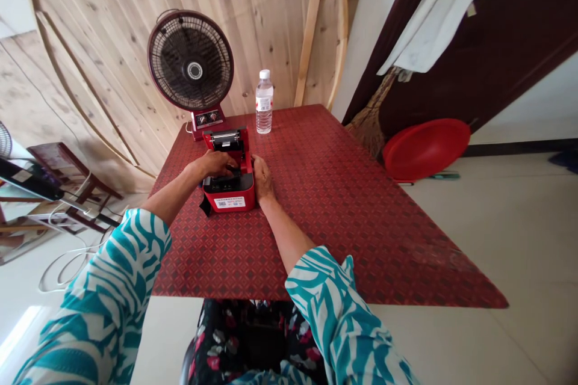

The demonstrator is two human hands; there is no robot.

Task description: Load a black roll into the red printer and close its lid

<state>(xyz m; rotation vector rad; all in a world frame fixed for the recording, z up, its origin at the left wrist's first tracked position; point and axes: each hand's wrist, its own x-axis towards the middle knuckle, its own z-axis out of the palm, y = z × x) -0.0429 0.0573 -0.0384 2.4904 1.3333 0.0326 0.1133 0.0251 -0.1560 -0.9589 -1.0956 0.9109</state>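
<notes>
A red and black thermal printer [232, 201] stands on the table, its lid [226, 136] raised at the back and a metal roller showing in it. White stickers with printed codes are on its near face. My left hand [215, 163] reaches into the open compartment from the left, fingers bent down. What those fingers grip, if anything, is hidden. Against the printer's right wall lies my right hand [262, 179], gripping it from the side with the fingers partly out of sight. A black flap [205, 204] sticks out at the printer's lower left.
The table [325, 210] has a red patterned cover. Behind the printer are a dark red fan [192, 66] and a water bottle [264, 105]. Right of the table are a straw broom [371, 123] and a red basin [427, 147]. A chair [67, 177] and cables lie left.
</notes>
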